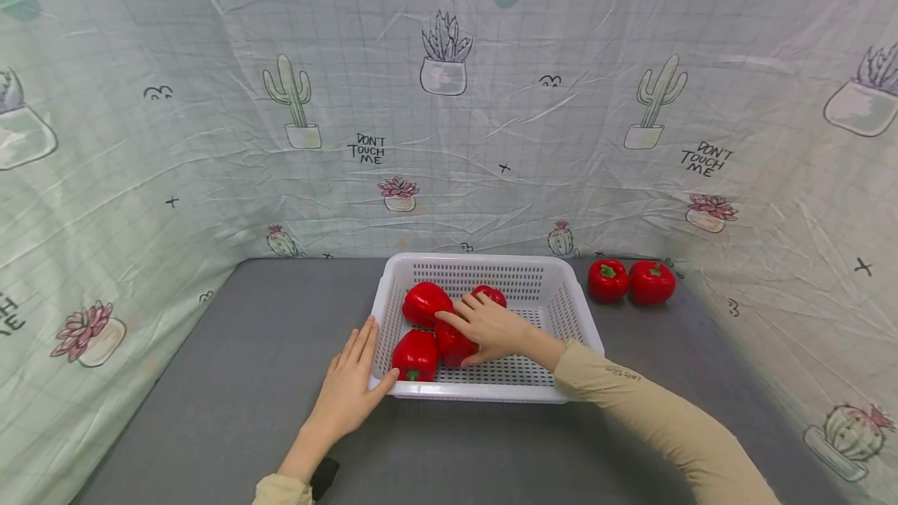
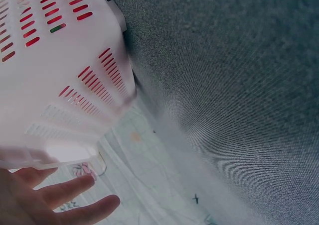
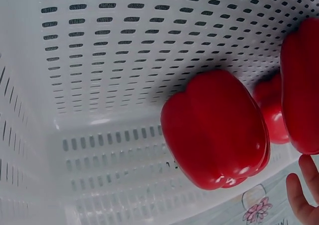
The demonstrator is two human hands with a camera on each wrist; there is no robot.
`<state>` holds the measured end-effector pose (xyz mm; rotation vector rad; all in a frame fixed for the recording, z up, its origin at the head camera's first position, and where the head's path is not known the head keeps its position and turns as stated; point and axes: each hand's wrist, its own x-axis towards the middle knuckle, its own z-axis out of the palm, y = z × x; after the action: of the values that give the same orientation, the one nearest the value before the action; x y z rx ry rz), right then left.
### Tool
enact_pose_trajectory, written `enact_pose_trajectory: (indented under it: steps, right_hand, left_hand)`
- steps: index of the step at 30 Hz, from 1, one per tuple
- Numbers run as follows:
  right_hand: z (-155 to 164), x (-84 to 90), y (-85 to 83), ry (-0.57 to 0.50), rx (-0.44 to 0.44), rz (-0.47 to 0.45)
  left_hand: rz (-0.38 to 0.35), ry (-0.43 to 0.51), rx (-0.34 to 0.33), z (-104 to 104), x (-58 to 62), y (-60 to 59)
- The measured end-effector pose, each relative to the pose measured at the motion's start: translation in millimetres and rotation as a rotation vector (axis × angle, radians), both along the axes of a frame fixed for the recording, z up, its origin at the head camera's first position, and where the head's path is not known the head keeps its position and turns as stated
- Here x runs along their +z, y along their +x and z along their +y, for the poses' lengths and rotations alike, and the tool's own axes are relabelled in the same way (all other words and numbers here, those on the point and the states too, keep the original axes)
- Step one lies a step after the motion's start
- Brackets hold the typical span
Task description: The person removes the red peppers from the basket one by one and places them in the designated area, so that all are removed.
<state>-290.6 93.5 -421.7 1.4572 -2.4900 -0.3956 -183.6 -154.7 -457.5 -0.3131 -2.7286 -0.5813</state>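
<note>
A white plastic basket (image 1: 484, 392) with slotted walls holds several red bell peppers. My right hand (image 1: 494, 328) reaches into it and grips a bell pepper (image 1: 452, 345), thumb on the near side and fingers over the top; that pepper (image 3: 301, 90) shows at the right edge of the right wrist view. Beside it lie a bell pepper (image 1: 415, 355) at the front left and another (image 1: 426, 304) behind. A further one (image 1: 493, 294) at the back is partly covered by my fingers. My left hand (image 1: 351, 380) rests on the basket's left rim with straight fingers, its thumb near the front corner.
Two more red bell peppers, one (image 1: 607, 280) next to the other (image 1: 652, 283), stand on the grey table (image 1: 281, 333) to the right of the basket. A cloth (image 1: 505, 139) printed with cacti hangs round the back and sides.
</note>
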Motion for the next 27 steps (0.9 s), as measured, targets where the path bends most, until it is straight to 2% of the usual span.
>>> enact_pose_trajectory:
  steps: [8, 19, 27]
  right_hand:
    - [2.7, -3.8, -2.6, -0.063, 0.020, -0.051]
    - [2.9, -2.8, -2.7, -0.064, -0.001, -0.143]
    - [5.0, -0.1, -2.4, -0.063, -0.014, -0.145]
  left_hand:
    - [-0.011, 0.002, 0.001, 0.4, 0.0, 0.7]
    - [-0.006, -0.003, 0.003, -0.4, 1.1, 0.4]
    - [-0.013, -0.003, 0.006, 0.5, 1.2, -0.6]
